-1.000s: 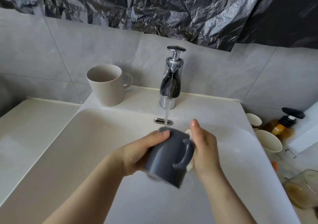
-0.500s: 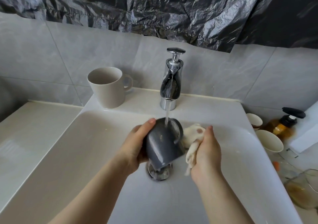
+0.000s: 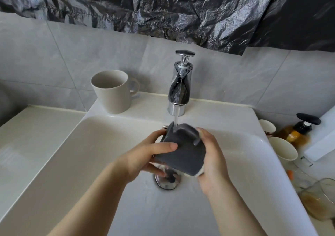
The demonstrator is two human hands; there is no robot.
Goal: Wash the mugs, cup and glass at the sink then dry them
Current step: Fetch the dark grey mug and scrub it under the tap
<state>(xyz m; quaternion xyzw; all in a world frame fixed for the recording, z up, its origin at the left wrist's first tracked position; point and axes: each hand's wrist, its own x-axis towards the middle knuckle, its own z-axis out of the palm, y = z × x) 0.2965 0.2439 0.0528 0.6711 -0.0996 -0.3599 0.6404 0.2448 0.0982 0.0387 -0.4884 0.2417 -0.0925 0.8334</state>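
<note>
Looking like a home bathroom sink corner: white ceramic washbasin (image 3: 145, 107) sitting beside a pale worktop (image 3: 36, 130), chrome tap (image 3: 180, 89) running water, grey marbled wall tiles (image 3: 54, 54) backing it. Amber pump bottle (image 3: 297, 133) standing at right, beige mug (image 3: 114, 94) sitting on the basin ledge. Black plastic sheeting (image 3: 181, 9) hanging above the tiles.

The tap (image 3: 180, 89) and the drain ring (image 3: 167, 183) are polished, mirror-bright metal, set in a sink (image 3: 63, 154) of smooth, glossy white ceramic, with smooth, faintly veined grey tiles (image 3: 90, 51) behind. The dark grey mug (image 3: 181, 154) looks matt and wet, the beige mug (image 3: 112, 92) is matt too, and the cloth (image 3: 200, 171) is pale and soft. Above hangs crinkled, shiny black plastic sheeting (image 3: 163, 9), and the glass (image 3: 320, 197) at the right is clear.
</note>
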